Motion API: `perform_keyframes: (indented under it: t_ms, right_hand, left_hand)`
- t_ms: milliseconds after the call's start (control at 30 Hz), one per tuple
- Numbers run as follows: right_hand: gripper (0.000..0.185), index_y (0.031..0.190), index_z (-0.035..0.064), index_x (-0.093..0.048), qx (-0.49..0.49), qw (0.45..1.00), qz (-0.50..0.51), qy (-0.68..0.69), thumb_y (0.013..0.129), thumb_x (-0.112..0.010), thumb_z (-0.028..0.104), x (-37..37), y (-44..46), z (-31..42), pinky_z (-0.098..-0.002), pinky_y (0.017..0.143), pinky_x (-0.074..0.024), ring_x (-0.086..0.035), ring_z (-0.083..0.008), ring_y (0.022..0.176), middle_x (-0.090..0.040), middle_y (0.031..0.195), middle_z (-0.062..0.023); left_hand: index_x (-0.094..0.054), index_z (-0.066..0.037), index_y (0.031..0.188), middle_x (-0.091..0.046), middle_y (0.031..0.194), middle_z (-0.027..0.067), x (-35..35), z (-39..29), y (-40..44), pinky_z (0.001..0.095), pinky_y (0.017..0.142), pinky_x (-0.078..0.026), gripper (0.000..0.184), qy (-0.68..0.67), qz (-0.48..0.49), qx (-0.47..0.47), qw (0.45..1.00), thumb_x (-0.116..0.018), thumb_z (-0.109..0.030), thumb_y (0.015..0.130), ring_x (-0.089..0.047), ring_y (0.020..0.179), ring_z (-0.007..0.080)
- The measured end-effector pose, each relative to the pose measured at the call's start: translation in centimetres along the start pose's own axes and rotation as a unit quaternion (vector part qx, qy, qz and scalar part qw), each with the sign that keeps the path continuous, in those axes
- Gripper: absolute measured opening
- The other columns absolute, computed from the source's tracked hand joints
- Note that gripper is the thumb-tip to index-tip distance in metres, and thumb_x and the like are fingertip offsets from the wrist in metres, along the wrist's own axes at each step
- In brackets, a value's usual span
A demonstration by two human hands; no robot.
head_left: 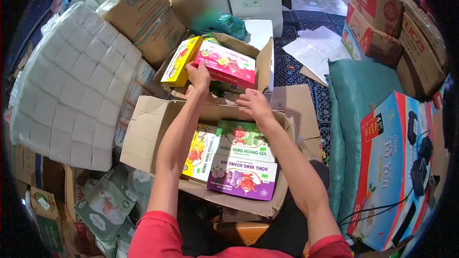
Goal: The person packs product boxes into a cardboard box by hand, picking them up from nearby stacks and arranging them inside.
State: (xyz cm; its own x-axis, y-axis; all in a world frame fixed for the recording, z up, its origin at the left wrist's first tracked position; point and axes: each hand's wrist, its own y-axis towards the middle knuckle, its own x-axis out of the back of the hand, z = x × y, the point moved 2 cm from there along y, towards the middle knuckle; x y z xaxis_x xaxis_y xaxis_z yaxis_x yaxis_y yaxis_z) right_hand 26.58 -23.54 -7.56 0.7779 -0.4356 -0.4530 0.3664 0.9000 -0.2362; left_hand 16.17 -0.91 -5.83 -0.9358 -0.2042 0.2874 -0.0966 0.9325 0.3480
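My left hand [199, 76] has its fingers closed on the left edge of a pink box [228, 64], which lies tilted over the far cardboard carton [264, 62]. Beside those fingers a yellow box [180, 62] leans at the carton's left side. My right hand [256, 105] is apart from the pink box, below its right end, fingers loosely spread and holding nothing. Under my forearms stands a nearer open carton [143, 131]. Inside it lie a green box [244, 136], a purple box [243, 180] and another yellow box [198, 155], partly covered by my left forearm.
A big plastic-wrapped pack of white bundles [76, 86] rises on the left. To the right are a green sack [361, 100] and a blue-and-red carton [382, 172] with black cables on it. Papers [315, 50] lie on the patterned floor; white cartons [253, 2] are stacked behind.
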Motion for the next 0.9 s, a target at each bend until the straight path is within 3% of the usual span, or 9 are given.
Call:
perform_keyframes:
  t_ms: [100, 167, 267, 300, 467, 533, 600, 700, 900]
  right_hand:
    - [0.06, 0.136, 0.0003, -0.025, -0.002, 0.998, -0.019, 0.057, 0.097, -0.044, 0.042, 0.3, 0.0, -0.5, -0.0406, 0.091, -0.0463, -0.051, -0.0284, 0.12, -0.043, 0.133, -0.023]
    - [0.057, 0.137, 0.0029, -0.026, 0.034, 0.997, -0.031, 0.061, 0.098, -0.044, 0.041, 0.1, -0.5, -0.4, -0.0387, 0.089, -0.0465, -0.054, -0.0251, 0.112, -0.049, 0.129, -0.015]
    - [0.062, 0.136, -0.0003, -0.036, 0.138, 0.987, 0.057, 0.056, 0.095, -0.05, 0.044, -0.5, -0.5, -0.2, -0.0317, 0.097, -0.04, -0.052, -0.019, 0.112, -0.053, 0.126, -0.0113]
    - [0.055, 0.128, -0.0003, -0.045, 0.119, 0.988, 0.068, 0.071, 0.094, -0.052, 0.043, -0.8, -1.1, -0.4, -0.027, 0.097, -0.0372, -0.052, -0.0138, 0.107, -0.057, 0.119, -0.0092]
    - [0.067, 0.13, -0.0015, -0.041, 0.089, 0.973, 0.197, -0.076, 0.084, -0.069, 0.039, -3.2, -5.7, -2.5, -0.0311, 0.095, -0.041, -0.052, -0.0179, 0.11, -0.056, 0.121, -0.0109]
    - [0.071, 0.131, 0.0023, -0.043, -0.012, 0.945, 0.243, -0.218, 0.078, -0.075, 0.037, -3.9, -7.7, -4.4, -0.0322, 0.091, -0.0435, -0.054, -0.0183, 0.105, -0.056, 0.121, -0.0112]
    - [0.068, 0.131, 0.0026, -0.041, -0.066, 0.938, 0.299, -0.16, 0.08, -0.074, 0.033, -4.8, -8.6, -8.0, -0.0326, 0.089, -0.0474, -0.056, -0.0187, 0.104, -0.057, 0.119, -0.0109]
    - [0.041, 0.123, 0.0031, -0.046, -0.191, 0.957, 0.203, 0.078, 0.091, -0.061, 0.024, -7.2, -12.2, -9.8, -0.0349, 0.089, -0.052, -0.058, -0.0202, 0.107, -0.056, 0.117, -0.0104]
    - [0.043, 0.119, -0.0078, -0.047, -0.298, 0.918, 0.26, 0.002, 0.095, -0.054, 0.027, -7.5, -11.8, -15.7, -0.0259, 0.083, -0.0551, -0.059, -0.0229, 0.104, -0.053, 0.116, -0.0172]
  left_hand:
    - [-0.045, -0.003, 0.118, -0.061, 0.102, 0.0126, 5.0, -1.3, -1.6, 0.0363, 0.072, -0.051, 0.031, -0.209, 0.04, 0.047, 0.976, -0.053, -0.02, 0.092, -0.062, 0.081, 0.022]
    - [-0.041, -0.011, 0.124, -0.061, 0.1, 0.0088, 9.1, -3.8, -4.0, 0.0317, 0.062, -0.052, 0.029, -0.273, 0.079, 0.092, 0.954, -0.046, -0.018, 0.096, -0.062, 0.072, 0.0146]
    - [-0.042, -0.011, 0.124, -0.061, 0.1, 0.0071, 14.5, -5.8, -7.3, 0.0319, 0.066, -0.053, 0.028, -0.287, 0.083, 0.07, 0.952, -0.044, -0.021, 0.098, -0.063, 0.079, 0.0169]
    - [-0.041, -0.011, 0.128, -0.06, 0.105, 0.0075, 16.2, -6.2, -8.2, 0.0322, 0.07, -0.054, 0.031, -0.323, 0.099, 0.063, 0.939, -0.043, -0.021, 0.099, -0.063, 0.086, 0.0169]
    - [-0.037, -0.007, 0.134, -0.057, 0.116, 0.0103, 22.0, -6.6, -10.0, 0.0325, 0.082, -0.052, 0.036, -0.384, 0.058, -0.026, 0.921, -0.041, -0.019, 0.1, -0.06, 0.099, 0.0192]
    - [-0.037, -0.005, 0.134, -0.057, 0.116, 0.0112, 23.6, -6.1, -9.4, 0.0329, 0.085, -0.051, 0.035, -0.407, 0.044, -0.04, 0.911, -0.039, -0.018, 0.101, -0.059, 0.101, 0.02]
    - [-0.041, -0.002, 0.133, -0.057, 0.117, 0.0119, 24.5, -6.0, -9.4, 0.0316, 0.088, -0.048, 0.035, -0.331, 0.02, -0.052, 0.942, -0.037, -0.017, 0.102, -0.058, 0.102, 0.0183]
    - [-0.048, 0.0, 0.131, -0.059, 0.116, 0.0103, 25.0, -4.2, -9.2, 0.0282, 0.089, -0.045, 0.035, -0.19, 0.013, -0.114, 0.975, -0.038, -0.016, 0.101, -0.056, 0.1, 0.0148]
    - [-0.056, 0.0, 0.123, -0.067, 0.101, 0.0154, 23.2, 1.0, -8.5, 0.0314, 0.08, -0.047, 0.032, -0.008, 0.087, -0.078, 0.993, -0.042, -0.013, 0.098, -0.061, 0.091, 0.0176]
